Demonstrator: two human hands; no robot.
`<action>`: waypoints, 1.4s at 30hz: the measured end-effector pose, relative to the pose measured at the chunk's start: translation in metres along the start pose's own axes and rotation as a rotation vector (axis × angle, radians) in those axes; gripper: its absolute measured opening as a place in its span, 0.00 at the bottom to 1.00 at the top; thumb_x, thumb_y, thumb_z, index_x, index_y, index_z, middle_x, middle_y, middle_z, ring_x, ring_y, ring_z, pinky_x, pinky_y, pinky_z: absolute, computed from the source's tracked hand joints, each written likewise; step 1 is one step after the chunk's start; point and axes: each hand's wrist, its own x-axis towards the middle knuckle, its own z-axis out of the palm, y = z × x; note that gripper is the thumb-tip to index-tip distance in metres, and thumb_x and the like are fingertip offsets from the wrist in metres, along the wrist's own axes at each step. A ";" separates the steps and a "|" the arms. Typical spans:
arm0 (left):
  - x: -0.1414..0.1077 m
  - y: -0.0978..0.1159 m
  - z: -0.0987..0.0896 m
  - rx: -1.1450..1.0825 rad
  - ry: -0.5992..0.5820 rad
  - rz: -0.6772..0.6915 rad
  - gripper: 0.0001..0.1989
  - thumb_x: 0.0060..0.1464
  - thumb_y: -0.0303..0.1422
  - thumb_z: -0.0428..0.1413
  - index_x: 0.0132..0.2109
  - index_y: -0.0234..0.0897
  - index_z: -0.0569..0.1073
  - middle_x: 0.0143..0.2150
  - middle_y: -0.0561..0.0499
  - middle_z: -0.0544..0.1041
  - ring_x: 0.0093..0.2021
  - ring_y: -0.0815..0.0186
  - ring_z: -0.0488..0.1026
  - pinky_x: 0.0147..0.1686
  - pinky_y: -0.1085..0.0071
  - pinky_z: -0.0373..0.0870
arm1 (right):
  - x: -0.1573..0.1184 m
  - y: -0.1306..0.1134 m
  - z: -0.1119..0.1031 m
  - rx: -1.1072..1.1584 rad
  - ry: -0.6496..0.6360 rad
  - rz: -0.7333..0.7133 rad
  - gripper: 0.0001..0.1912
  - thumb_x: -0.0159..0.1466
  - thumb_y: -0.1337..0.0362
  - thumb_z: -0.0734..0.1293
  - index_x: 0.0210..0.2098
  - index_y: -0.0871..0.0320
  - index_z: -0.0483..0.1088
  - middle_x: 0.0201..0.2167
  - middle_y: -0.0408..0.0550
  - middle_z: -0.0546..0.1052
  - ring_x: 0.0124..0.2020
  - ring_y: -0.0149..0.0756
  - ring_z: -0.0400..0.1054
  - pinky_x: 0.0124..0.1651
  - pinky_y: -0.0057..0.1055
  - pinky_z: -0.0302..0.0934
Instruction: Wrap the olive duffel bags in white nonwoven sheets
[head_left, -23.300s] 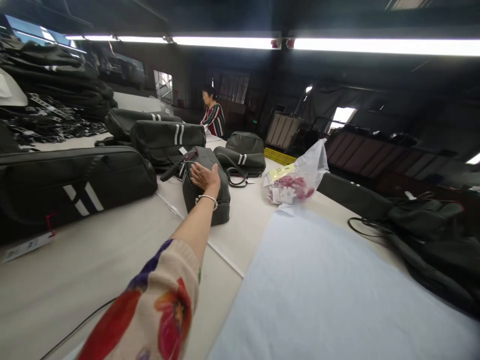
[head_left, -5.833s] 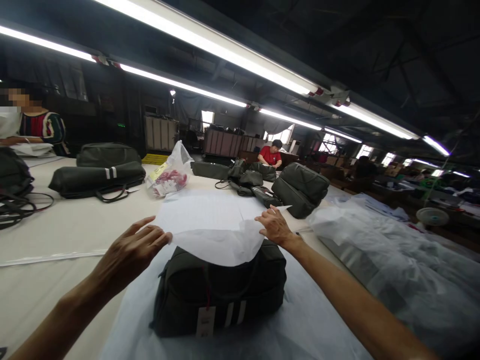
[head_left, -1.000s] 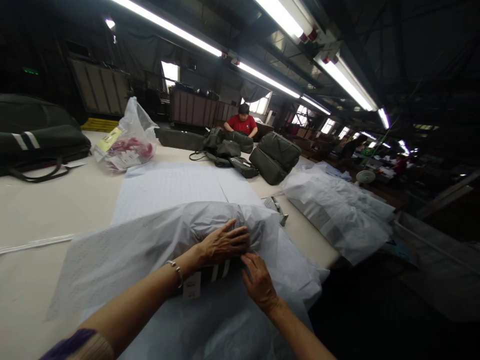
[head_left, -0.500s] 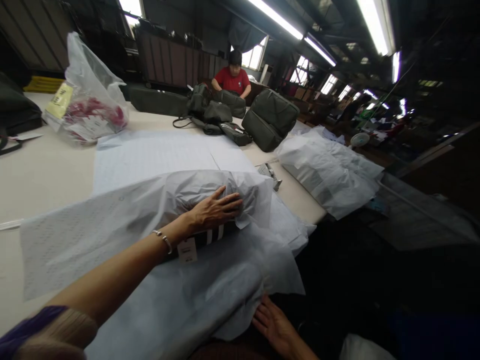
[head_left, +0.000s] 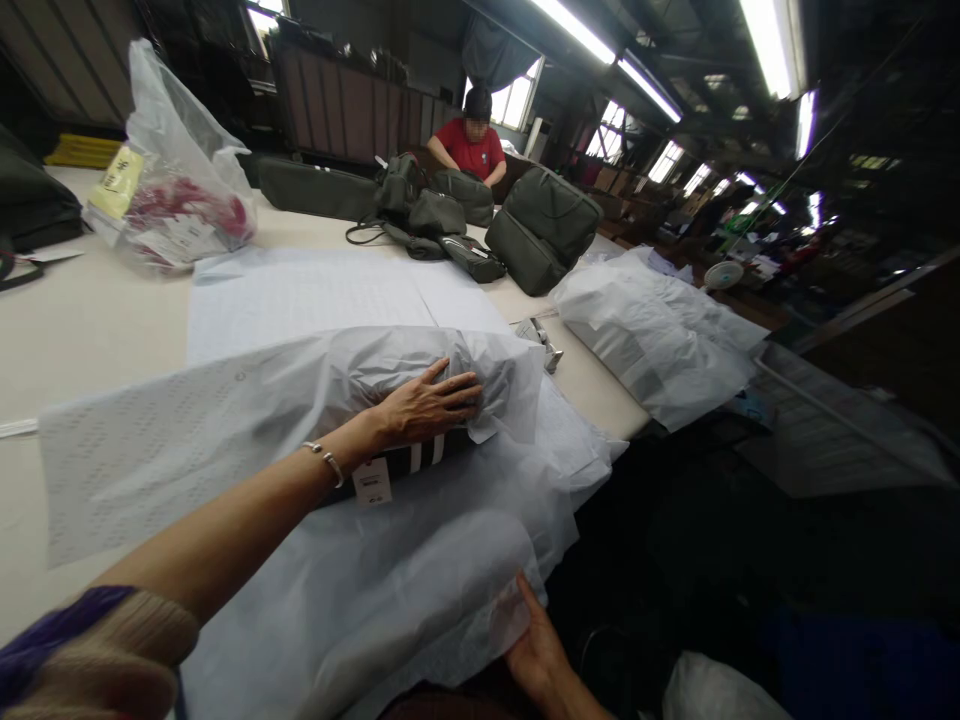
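My left hand point(head_left: 431, 402) lies flat with spread fingers on a dark bag point(head_left: 397, 460) that has white stripes and a hanging paper tag point(head_left: 372, 481). Whitish translucent wrapping point(head_left: 360, 345) covers the bag's upper part, under my fingers. More of this wrapping, a loose sheet point(head_left: 450, 540), bulges over a rounded form on the near side. Low on the right, my right hand point(head_left: 536, 640) grips the sheet's edge, thumb upward, the other fingers mostly hidden by the material.
Printed white sheets point(head_left: 315, 290) lie beyond the bag on the pale table point(head_left: 150, 310). A plastic bag of red items point(head_left: 187, 215) stands back left. Dark green bags point(head_left: 435, 215) sit before a person in red point(head_left: 472, 150). A wrapped bundle point(head_left: 660, 320) rests at the right edge.
My right hand has taken hold of the sheet's edge and lifted it, so the sheet now bulges higher on the near side. My left hand stays on the bag. The view has tilted slightly.
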 end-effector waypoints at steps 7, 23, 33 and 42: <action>0.000 -0.001 0.001 -0.017 0.009 -0.003 0.19 0.63 0.31 0.48 0.60 0.50 0.67 0.70 0.54 0.59 0.72 0.59 0.48 0.70 0.46 0.30 | -0.002 -0.027 0.008 0.057 0.048 -0.015 0.23 0.47 0.56 0.79 0.39 0.59 0.74 0.37 0.49 0.82 0.44 0.45 0.77 0.40 0.37 0.73; 0.000 0.001 -0.003 -0.101 0.004 -0.019 0.20 0.62 0.29 0.49 0.59 0.51 0.68 0.69 0.57 0.61 0.72 0.60 0.48 0.70 0.47 0.31 | -0.069 -0.060 0.042 0.104 0.011 -0.091 0.18 0.51 0.62 0.78 0.39 0.59 0.75 0.36 0.47 0.82 0.35 0.39 0.76 0.45 0.38 0.72; -0.001 0.000 0.008 -0.048 0.049 -0.009 0.19 0.64 0.31 0.47 0.60 0.51 0.67 0.69 0.55 0.60 0.72 0.61 0.47 0.70 0.47 0.30 | -0.103 -0.119 0.087 -0.554 -0.249 -0.325 0.21 0.55 0.57 0.76 0.45 0.61 0.76 0.38 0.50 0.80 0.43 0.46 0.73 0.46 0.40 0.68; -0.005 0.005 0.002 -0.037 0.046 -0.011 0.19 0.65 0.33 0.47 0.61 0.47 0.67 0.69 0.52 0.62 0.72 0.59 0.48 0.70 0.45 0.30 | -0.057 -0.174 0.232 -0.521 -0.502 -0.554 0.15 0.54 0.55 0.74 0.28 0.60 0.71 0.26 0.44 0.77 0.33 0.41 0.74 0.35 0.35 0.69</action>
